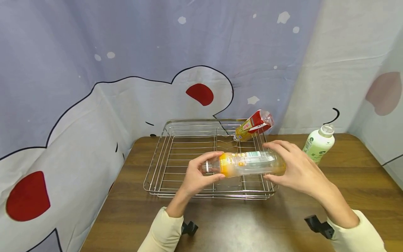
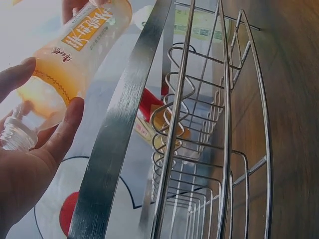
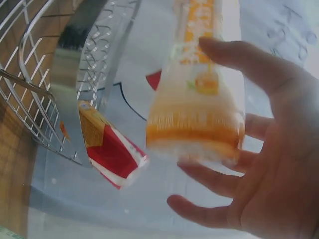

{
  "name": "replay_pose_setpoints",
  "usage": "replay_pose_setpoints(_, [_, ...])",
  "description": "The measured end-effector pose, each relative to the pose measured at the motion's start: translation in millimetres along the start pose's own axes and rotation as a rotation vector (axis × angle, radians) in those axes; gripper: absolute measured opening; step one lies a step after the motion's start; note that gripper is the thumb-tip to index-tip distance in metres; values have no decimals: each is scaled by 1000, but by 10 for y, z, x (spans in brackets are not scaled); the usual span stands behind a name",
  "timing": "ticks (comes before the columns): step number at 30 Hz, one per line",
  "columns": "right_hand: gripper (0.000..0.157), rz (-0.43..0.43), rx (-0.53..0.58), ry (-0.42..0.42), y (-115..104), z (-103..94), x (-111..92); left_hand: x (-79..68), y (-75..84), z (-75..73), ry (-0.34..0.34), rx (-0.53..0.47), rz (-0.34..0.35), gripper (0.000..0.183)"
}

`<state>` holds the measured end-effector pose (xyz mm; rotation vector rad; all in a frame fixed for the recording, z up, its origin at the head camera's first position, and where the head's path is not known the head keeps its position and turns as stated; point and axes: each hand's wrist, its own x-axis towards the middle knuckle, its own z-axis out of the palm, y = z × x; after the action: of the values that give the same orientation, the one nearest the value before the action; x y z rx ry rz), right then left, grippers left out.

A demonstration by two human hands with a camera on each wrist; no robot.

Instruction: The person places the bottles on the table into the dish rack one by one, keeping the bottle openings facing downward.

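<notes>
Bottle, clear plastic, with orange-and-white printed label point(image 1: 242, 163): one piece, held on its side above the rack, threaded neck toward the left, no cap visible, not yet set down.

Left hand point(image 1: 199, 171): thumb and fingers close around the neck and shoulder of this bottle, holding it.

Right hand point(image 1: 297, 169): fingers spread wide and curved about the base end; whether they carry any weight, cannot tell.

Rack, rectangular, silver metal wire point(image 1: 189, 120), with flat polished rim band point(image 2: 119, 119): one piece, on a brown wood-grain table point(image 1: 126, 196), beneath the held bottle.

Bottle, red and yellow, clear-based point(image 1: 255, 125): one piece, in the rack's rear right corner, tilted, neck down, base raised above the rim.

Bottle, pale green, round-shouldered, translucent at the top point(image 1: 318, 145): one piece, upright on the table, outside the rack to its right.

Progress, by judgement: partway. One bottle appears placed; the orange-labelled one is in hand, its placing unfinished; the green one, untouched by either hand, seems left to handle
</notes>
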<state>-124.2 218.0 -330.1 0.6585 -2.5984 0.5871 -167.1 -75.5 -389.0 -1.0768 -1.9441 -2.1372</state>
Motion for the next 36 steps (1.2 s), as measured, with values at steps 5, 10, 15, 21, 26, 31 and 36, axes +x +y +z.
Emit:
replay_pose_setpoints(5, [85,105,352,56,156,-62,-121,-10,13,-39,13,-13,4,58])
replay_pose_setpoints(10, [78,147,1037,126,337,-20,-269,-15,19,-56,33,-44,-4,57])
replay_pose_setpoints(15, [71,49,1432,182,422,172,-361,-20,20,-41,46,-93,-34,58])
replay_pose_setpoints(21, [71,-31,1610,206,326,367,-337,-16,-4,-20,57,-143,-59,58])
replay_pose_setpoints(26, [69,38,1670,213,239,445,-317,-16,-24,3,58,-183,-72,61])
replay_pose_setpoints(31, [65,45,1748,215,152,481,-281,-11,-36,43,48,-227,-76,64])
replay_pose_setpoints(36, [62,30,1816,244,108,494,-256,-8,-52,68,48,-246,-85,63])
